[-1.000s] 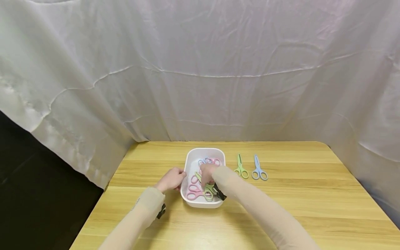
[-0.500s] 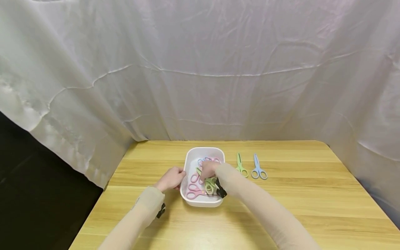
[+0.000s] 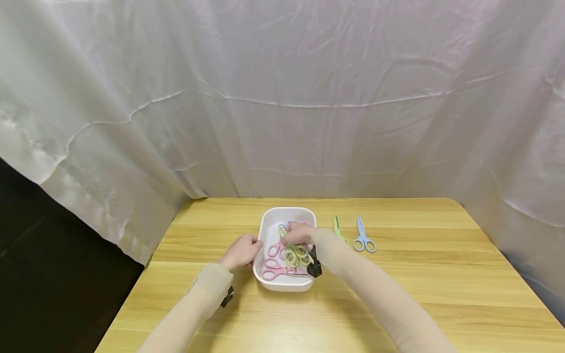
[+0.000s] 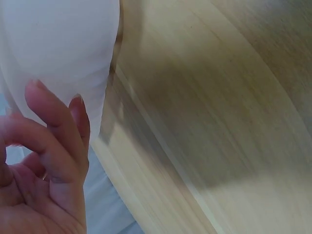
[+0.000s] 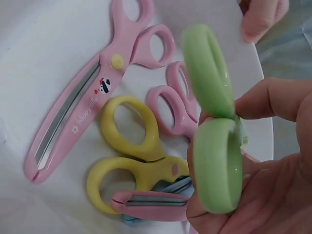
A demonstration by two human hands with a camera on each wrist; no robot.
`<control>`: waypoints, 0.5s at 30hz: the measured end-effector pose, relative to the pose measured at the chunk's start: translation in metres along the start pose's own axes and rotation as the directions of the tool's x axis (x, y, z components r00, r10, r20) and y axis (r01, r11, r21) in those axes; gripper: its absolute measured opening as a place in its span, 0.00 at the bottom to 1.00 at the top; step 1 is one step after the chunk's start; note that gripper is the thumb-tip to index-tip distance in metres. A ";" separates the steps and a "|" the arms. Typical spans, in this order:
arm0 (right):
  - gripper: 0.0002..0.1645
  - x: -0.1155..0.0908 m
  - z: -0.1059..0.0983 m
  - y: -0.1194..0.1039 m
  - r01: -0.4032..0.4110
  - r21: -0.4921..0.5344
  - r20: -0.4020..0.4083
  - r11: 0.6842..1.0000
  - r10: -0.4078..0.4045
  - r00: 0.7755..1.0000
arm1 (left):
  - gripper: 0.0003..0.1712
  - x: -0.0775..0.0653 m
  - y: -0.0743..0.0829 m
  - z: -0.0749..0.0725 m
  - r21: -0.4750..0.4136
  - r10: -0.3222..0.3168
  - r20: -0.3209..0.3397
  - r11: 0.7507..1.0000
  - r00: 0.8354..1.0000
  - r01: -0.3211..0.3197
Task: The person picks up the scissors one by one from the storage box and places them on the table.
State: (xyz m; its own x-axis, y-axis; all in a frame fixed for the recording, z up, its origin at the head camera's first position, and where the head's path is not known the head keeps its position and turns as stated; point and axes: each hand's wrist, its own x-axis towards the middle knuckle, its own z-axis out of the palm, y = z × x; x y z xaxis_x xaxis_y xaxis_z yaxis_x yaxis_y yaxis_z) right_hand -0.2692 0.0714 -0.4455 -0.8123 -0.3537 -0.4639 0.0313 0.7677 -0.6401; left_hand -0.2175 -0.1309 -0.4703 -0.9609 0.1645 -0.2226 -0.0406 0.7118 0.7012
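Note:
My right hand point(image 3: 299, 234) is over the white plastic bin point(image 3: 282, 288), pinching a pair of green scissors point(image 5: 204, 165) between thumb and fingers. Its ring handles point toward the camera in the right wrist view; the blade end is hidden by the hand. Below lie large pink scissors point(image 5: 90, 102) with a yellow pivot, yellow-handled scissors point(image 5: 158, 170), more pink handles point(image 5: 183, 124) and a bit of blue. At the bin's left side my left hand point(image 3: 242, 251) grips the rim, thumb at the top edge and fingers point(image 4: 53, 112) against the outer wall.
On the wooden table point(image 3: 419, 284), right of the bin, lie another pair of green scissors point(image 3: 336, 225), partly behind the right sleeve, and blue scissors point(image 3: 360, 228), blades pointing away. A pale curtain point(image 3: 291, 147) hangs behind the table.
The green scissors in my right hand have risen off the pile, their handles shifting away from the bin's near end and uncovering the pink scissors' blades. My left hand stays on the rim.

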 end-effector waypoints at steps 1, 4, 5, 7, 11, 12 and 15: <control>0.14 -0.001 0.000 0.001 0.006 0.025 0.003 1.000 -0.006 1.000 | 0.19 0.000 0.000 0.001 0.007 0.000 -0.008 1.000 1.000 0.000; 0.11 -0.003 -0.001 0.003 0.024 0.087 0.011 0.996 -0.025 1.000 | 0.19 0.001 0.000 0.002 0.040 -0.002 -0.033 0.999 0.999 0.003; 0.12 -0.003 -0.001 0.004 0.030 0.104 0.015 0.994 -0.032 0.999 | 0.19 0.001 0.000 0.003 0.051 0.001 -0.042 0.999 0.999 0.001; 0.13 -0.003 -0.002 0.006 0.041 0.134 0.017 0.990 -0.043 0.999 | 0.19 0.000 0.002 0.004 0.061 0.004 -0.053 0.998 0.999 0.000; 0.20 -0.001 -0.004 0.012 0.092 0.160 -0.038 0.983 -0.087 0.995 | 0.18 0.000 0.005 0.004 0.066 0.014 -0.066 0.998 0.998 -0.010; 0.22 0.000 -0.004 0.014 0.105 0.170 -0.056 0.980 -0.097 0.994 | 0.17 0.000 0.006 0.003 0.068 0.015 -0.070 0.998 0.997 -0.010; 0.25 0.000 -0.004 0.017 0.138 0.210 -0.097 0.968 -0.120 0.988 | 0.16 0.002 0.008 0.004 0.092 0.018 -0.082 0.996 0.996 -0.010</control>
State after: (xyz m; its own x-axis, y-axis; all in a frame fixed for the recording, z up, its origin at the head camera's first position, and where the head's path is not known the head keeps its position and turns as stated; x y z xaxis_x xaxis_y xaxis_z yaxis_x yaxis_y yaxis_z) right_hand -0.2712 0.0868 -0.4540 -0.8629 -0.3892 -0.3223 0.0407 0.5821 -0.8121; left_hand -0.2183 -0.1224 -0.4678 -0.9808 0.1203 -0.1534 -0.0054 0.7699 0.6381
